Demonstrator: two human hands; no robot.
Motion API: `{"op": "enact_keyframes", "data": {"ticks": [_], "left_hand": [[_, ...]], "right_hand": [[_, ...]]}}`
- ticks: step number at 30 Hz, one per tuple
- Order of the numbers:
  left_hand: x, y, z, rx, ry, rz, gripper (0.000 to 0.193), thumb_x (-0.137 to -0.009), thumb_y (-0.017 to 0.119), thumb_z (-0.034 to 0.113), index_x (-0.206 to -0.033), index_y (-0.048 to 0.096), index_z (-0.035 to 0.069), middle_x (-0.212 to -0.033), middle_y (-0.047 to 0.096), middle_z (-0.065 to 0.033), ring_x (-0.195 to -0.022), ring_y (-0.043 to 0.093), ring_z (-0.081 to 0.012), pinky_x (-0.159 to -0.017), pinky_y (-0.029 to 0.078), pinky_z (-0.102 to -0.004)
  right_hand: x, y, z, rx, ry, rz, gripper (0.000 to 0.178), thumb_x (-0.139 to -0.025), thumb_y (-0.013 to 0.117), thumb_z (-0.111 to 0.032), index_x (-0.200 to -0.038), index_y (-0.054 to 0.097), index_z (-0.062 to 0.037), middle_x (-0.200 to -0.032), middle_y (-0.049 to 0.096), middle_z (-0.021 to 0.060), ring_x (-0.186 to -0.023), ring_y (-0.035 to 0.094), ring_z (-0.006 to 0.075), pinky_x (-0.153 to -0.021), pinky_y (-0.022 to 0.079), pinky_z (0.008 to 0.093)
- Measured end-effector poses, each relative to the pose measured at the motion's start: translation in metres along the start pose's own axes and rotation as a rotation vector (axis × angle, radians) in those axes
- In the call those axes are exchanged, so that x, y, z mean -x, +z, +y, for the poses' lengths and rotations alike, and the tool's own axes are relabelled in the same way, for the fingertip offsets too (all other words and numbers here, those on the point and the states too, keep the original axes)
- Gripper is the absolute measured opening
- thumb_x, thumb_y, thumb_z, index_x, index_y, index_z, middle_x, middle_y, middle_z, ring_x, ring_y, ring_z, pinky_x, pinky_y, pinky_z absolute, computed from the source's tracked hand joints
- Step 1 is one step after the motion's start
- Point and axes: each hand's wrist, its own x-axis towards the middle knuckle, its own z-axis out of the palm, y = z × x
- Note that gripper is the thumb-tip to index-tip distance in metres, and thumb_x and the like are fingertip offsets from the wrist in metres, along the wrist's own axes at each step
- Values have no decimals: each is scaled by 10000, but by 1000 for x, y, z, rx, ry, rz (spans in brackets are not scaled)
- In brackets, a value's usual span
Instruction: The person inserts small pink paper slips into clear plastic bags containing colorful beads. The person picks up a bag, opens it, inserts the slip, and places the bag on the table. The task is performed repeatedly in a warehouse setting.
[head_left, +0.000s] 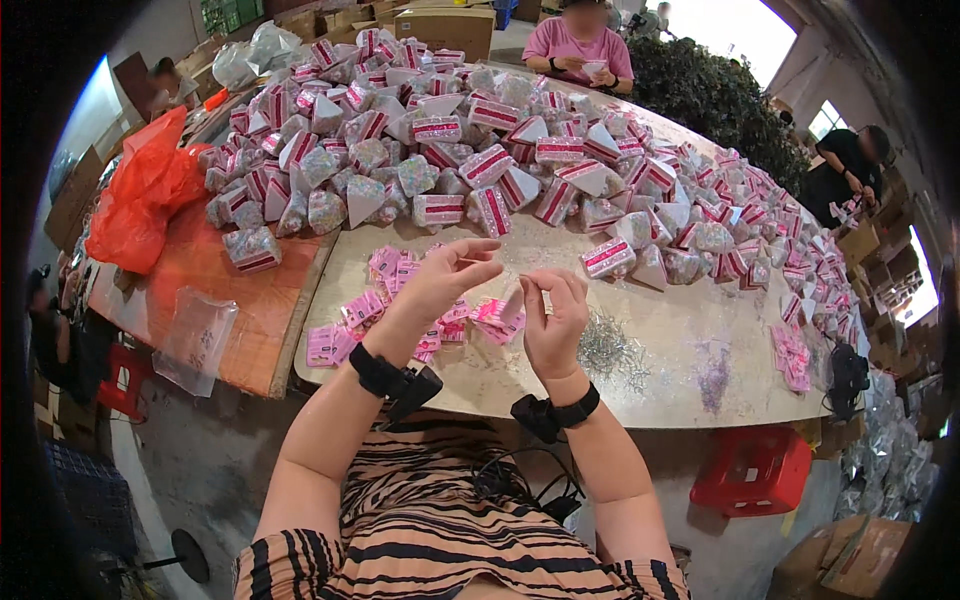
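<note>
Table: a large pale round table point(560, 375) fills the middle of the view, seen from above by the seated person whose forearms rise from the lower edge.
Heap: a great mound of small clear packets with pink-and-white striped header cards point(440, 150) covers the far half of the table and trails down its right side.
Orange sheet: an orange plastic sheet point(215, 290) covers the adjoining surface on the left, with a crumpled orange bag point(145, 195) on it.
Other people: one person in a pink top point(580, 45) works at the far rim; another in dark clothes point(850, 165) bends over at the right.
Red stool: a red plastic stool point(755, 470) stands on the floor below the table's right edge.
Loose cards: flat pink header cards point(385, 300) lie scattered on the table just beyond the hands.
Staples: a small grey pile of metal staples or pins point(610, 352) lies just right of the right hand.
Left hand: the left hand point(445, 280) is raised with fingers spread loosely, gripping nothing that can be seen.
Right hand: the right hand point(555, 315) has fingers curled narrow, pinching a small pale pink card point(513, 303) between the two hands, above the table.
Risk: the pinch looks light, so the card may slip and drop among the loose cards; a sweeping wrist may scatter the staples nearby, or a point may prick a fingertip.
</note>
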Motion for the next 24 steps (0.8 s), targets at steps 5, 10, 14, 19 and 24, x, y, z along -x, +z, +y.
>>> {"op": "enact_keyframes", "data": {"ticks": [5, 10, 14, 19, 24], "left_hand": [[-11, 8, 4, -84, 103, -23, 155, -862, 676, 123, -961, 684, 3, -856, 653, 1, -812, 568, -65, -778, 442, -222], [-5, 26, 15, 12, 102, 75, 105, -853, 673, 99, -861, 684, -5, -792, 649, 8, -750, 563, -56, -705, 436, -210], [-1, 34, 10, 52, 105, 142, 102, -847, 681, 88, -859, 686, -14, -764, 648, 2, -706, 556, -54, -643, 434, -216], [12, 45, 8, 72, 100, 130, 82, -826, 698, 72, -844, 689, -7, -771, 639, -11, -731, 564, -87, -658, 439, -245], [22, 41, 20, -448, 478, 17, 59, -751, 718, 57, -794, 686, 31, -798, 591, -68, -813, 577, -230, -732, 439, -340]], "right_hand": [[-1, -7, 0, -38, 83, -38, 62, -821, 674, -54, -863, 633, -34, -844, 639, 93, -807, 586, 263, -785, 422, 360], [5, -7, 12, -611, 585, -52, 100, -849, 664, -29, -939, 673, 13, -882, 658, 56, -809, 594, 146, -755, 466, 278], [7, -11, 11, -874, 663, -18, 93, -871, 629, 11, -953, 665, 34, -913, 642, 57, -800, 588, 112, -738, 473, 241], [11, -19, 7, -917, 801, 6, 74, -893, 614, -35, -930, 653, 16, -874, 660, 54, -668, 579, 86, -592, 454, 220], [10, -45, 0, -976, 963, -192, 69, -918, 576, -74, -894, 581, -9, -767, 657, 87, -509, 578, 135, -443, 449, 255]]}}
